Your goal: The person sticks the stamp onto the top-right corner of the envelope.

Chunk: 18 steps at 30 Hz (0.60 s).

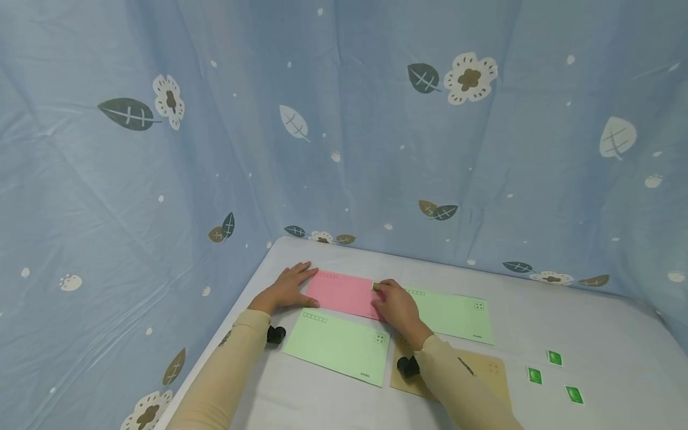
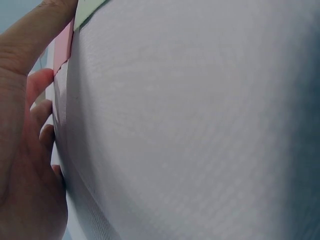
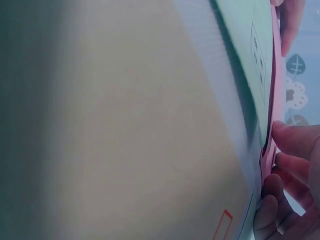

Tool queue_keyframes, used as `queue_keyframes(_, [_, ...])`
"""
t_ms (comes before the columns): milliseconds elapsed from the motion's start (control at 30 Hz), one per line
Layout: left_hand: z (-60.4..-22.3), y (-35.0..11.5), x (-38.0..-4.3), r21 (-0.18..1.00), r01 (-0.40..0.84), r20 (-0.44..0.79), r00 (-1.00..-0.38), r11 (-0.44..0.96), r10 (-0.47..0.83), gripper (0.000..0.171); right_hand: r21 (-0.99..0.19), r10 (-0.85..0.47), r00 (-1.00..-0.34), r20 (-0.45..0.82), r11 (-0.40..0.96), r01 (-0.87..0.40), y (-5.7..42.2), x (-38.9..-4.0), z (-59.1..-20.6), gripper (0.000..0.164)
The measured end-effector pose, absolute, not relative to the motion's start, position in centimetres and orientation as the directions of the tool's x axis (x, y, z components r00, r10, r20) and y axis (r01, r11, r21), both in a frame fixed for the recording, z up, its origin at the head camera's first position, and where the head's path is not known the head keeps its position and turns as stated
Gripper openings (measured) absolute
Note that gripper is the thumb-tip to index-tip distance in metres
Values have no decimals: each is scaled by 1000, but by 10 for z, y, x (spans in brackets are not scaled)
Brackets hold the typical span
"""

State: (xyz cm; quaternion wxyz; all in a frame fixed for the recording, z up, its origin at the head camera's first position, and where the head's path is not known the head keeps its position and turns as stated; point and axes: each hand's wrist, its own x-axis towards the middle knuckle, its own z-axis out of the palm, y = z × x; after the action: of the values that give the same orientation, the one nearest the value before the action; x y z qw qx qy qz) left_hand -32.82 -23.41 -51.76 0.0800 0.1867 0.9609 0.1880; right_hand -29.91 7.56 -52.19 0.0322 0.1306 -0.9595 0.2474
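Observation:
My left hand [image 1: 288,288] rests at the left end of a pink envelope [image 1: 344,292], fingers spread by its upper corner and thumb by its lower one. At the envelope's right end is my right hand [image 1: 398,306], its fingertips touching a small green stamp [image 1: 375,286] at the upper right corner. The right thumb lies lower, apart from the stamp; in the right wrist view, this thumb [image 3: 295,137] touches the pink envelope [image 3: 277,100]. The fingers partly cover the stamp.
A light green envelope [image 1: 335,346] lies in front of the pink one, another green envelope [image 1: 451,313] to its right. Beneath the right forearm is a tan envelope [image 1: 494,382]. Several loose green stamps, one [image 1: 555,358] farthest back, lie at right. Blue patterned curtains [image 1: 376,149] hang around the table.

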Motion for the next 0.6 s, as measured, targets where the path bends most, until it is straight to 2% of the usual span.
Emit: queue_keyframes(600, [-519, -234, -330, 382, 312, -95, -923, 870, 373, 100, -462, -251, -961, 114, 843, -275, 75, -300, -522, 40])
